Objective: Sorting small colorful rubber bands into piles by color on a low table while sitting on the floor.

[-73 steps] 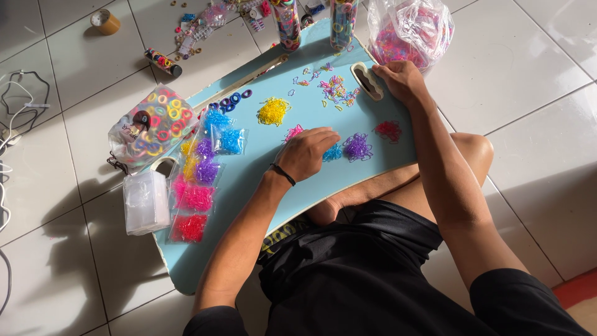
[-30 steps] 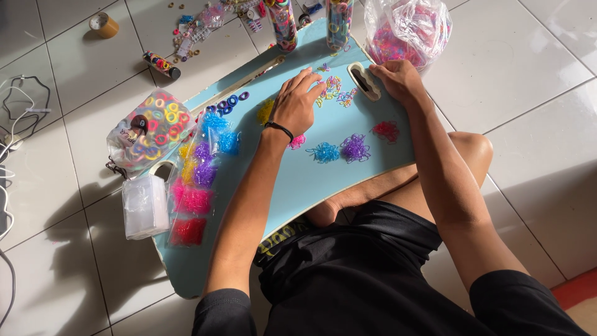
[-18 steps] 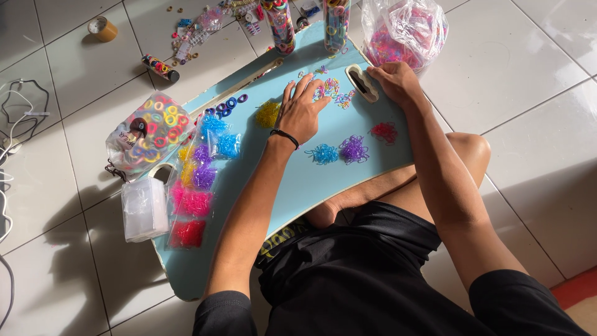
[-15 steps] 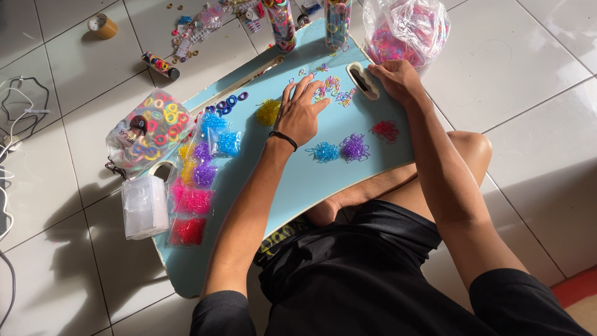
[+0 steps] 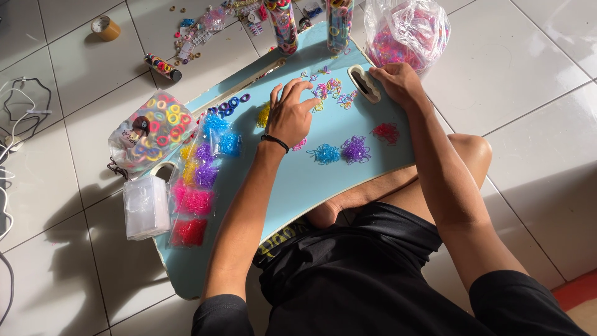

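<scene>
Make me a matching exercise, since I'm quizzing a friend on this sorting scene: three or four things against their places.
Things:
1. left hand
2. right hand
3. purple pile
4. tape roll

Places:
A. on the floor tiles, far top left
B. at the board's handle slot
C. on the blue board beside the blue pile
D. fingers spread by the mixed loose bands

Pairs: 1-D, 2-B, 3-C, 4-A

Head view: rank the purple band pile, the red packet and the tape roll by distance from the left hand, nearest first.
From the left hand:
1. Purple band pile, just right of it on the lap tray.
2. Red packet, at the tray's near-left edge.
3. Tape roll, far left on the floor.
</scene>
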